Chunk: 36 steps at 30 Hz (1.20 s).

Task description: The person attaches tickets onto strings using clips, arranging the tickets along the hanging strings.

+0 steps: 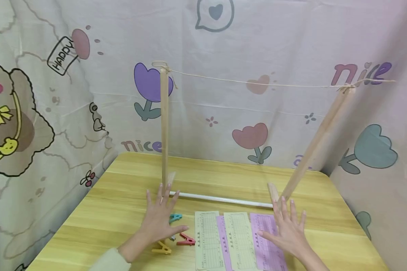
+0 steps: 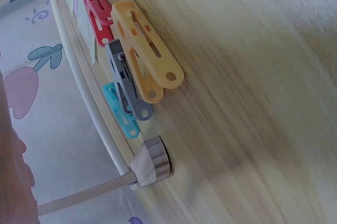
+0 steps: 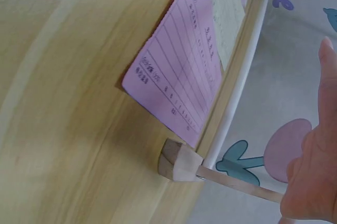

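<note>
The left hand [image 1: 158, 221] and right hand [image 1: 289, 230] are empty, fingers spread wide. Just past the fingertips stands a wooden frame [image 1: 164, 124] strung with cord [image 1: 224, 79]; clips [image 1: 186, 239] lie by the left thumb, paper slips [image 1: 208, 241] between the hands. I'd touch the frame lightly, keeping it steady.

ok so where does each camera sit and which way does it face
Head: on the head, facing forward and down at the table, frame and slips; left hand, right hand and left sleeve show.
Left wrist: on that wrist, facing the clips and rod; part of the left hand shows at the left edge.
Right wrist: on that wrist, facing a purple slip and the rod; part of the right hand shows at the right edge.
Shared: both wrist views show the rod.
</note>
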Tool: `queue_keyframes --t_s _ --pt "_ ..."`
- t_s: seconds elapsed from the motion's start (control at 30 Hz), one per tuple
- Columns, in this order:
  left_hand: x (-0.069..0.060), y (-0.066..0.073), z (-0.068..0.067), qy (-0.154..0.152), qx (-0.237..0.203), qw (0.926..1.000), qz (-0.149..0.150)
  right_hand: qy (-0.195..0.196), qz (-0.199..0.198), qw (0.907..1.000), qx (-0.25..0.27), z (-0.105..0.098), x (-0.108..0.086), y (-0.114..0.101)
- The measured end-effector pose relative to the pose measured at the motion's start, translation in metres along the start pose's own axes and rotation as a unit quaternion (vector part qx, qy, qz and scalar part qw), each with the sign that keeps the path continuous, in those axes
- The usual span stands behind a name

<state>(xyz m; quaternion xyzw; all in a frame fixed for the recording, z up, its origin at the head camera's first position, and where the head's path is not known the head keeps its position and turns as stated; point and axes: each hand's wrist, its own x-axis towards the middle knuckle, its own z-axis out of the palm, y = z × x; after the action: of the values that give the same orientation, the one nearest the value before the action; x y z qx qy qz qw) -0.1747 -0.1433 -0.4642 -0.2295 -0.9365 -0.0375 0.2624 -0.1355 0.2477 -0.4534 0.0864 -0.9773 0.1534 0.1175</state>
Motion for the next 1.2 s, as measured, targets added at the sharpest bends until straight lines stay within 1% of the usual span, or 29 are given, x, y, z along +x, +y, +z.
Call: queue_keyframes --t_s 0.17,0.3,0.43,0.47,0.53,0.63,0.7,0.8,0.93,1.0,1.07,1.2 --pt "0.0 0.0 0.0 0.007 -0.008 0.9999 0.003 -0.005 0.001 1.0 0.002 0.001 -0.002 0.001" --pt "-0.003 -0.002 0.0 0.006 -0.02 0.9998 0.005 -0.009 0.001 0.9999 0.008 0.003 -0.002 0.0" --pt "-0.006 -0.004 -0.001 -0.009 -0.037 0.9991 0.017 0.0 -0.003 0.9999 0.015 0.003 -0.003 0.001" --pt "-0.007 -0.004 -0.001 -0.015 -0.047 0.9985 0.022 0.006 -0.006 0.9997 0.022 0.004 -0.003 0.001" --pt "-0.009 -0.005 -0.002 -0.026 -0.066 0.997 0.032 0.021 -0.014 0.9982 0.055 0.005 -0.005 0.002" --pt "-0.012 -0.005 -0.004 -0.047 -0.101 0.9929 0.041 0.044 -0.025 0.9917 0.118 0.007 -0.009 0.005" --pt "-0.015 -0.005 -0.005 -0.06 -0.126 0.9895 0.037 0.057 -0.029 0.9845 0.164 0.008 -0.013 0.007" --pt "-0.019 -0.004 -0.004 -0.068 -0.147 0.986 0.039 0.073 -0.022 0.9767 0.201 0.01 -0.018 0.011" --pt "-0.026 -0.003 -0.001 -0.073 -0.177 0.9802 0.05 0.093 -0.012 0.9713 0.218 0.012 -0.023 0.013" --pt "-0.029 -0.002 0.001 -0.082 -0.199 0.9751 0.053 0.092 0.0 0.9702 0.224 0.013 -0.027 0.014" --pt "-0.032 -0.001 0.004 -0.09 -0.215 0.971 0.053 0.086 0.013 0.9714 0.221 0.014 -0.031 0.014" --pt "-0.038 0.003 0.008 -0.096 -0.233 0.9668 0.045 0.088 0.046 0.9746 0.201 0.021 -0.041 0.014"
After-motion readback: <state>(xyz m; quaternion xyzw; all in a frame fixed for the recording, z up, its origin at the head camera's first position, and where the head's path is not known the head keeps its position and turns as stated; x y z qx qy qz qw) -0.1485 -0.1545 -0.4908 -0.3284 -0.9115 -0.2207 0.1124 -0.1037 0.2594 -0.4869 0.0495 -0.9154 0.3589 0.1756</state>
